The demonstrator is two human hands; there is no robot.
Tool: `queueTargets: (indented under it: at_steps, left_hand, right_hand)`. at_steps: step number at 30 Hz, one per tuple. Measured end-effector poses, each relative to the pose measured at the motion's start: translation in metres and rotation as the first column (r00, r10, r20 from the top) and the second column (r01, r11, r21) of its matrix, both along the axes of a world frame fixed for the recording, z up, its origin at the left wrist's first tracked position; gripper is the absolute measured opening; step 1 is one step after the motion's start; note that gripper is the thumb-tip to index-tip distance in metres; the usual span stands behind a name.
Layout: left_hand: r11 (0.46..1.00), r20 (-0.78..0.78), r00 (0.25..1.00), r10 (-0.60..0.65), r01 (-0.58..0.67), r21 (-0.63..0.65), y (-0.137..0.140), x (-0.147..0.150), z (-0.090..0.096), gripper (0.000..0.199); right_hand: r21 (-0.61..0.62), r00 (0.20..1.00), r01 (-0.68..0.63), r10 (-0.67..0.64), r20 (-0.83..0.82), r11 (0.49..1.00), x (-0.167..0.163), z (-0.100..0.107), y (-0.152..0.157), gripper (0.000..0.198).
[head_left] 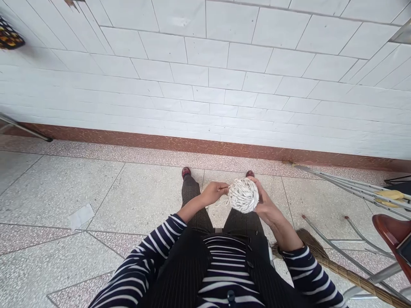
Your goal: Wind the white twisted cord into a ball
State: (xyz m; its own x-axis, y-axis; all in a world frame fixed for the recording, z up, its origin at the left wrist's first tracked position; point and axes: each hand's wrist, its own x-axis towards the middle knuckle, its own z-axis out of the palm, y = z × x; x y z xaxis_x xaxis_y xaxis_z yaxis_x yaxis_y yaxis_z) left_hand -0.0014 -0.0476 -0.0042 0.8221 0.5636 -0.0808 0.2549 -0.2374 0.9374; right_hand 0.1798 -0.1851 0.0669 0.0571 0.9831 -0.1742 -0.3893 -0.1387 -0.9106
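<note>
A ball of thick white yarn with greyish flecks is held up in front of my legs. My right hand wraps round its right side, the fingers partly hidden behind it. At the ball's left edge, my left hand has thumb and forefinger pinched together, apparently on a loose strand of the yarn. A few pale strands hang below the pinch, too small to follow clearly.
A white tiled wall with a brown skirting runs ahead. To my right are a straw broom, metal-legged chairs and grey metal poles. White paper lies on the floor at left; a metal leg stands beyond.
</note>
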Motion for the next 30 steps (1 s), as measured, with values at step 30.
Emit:
queueTargets:
  at_steps: [30]
  left_hand:
    - [0.865,0.201,0.935,0.292,-0.168,-0.473,0.005,-0.034,-0.021,0.045]
  right_hand:
    - [0.234,0.986,0.017,-0.056,0.159,0.972,-0.003,0.067,0.017,0.097]
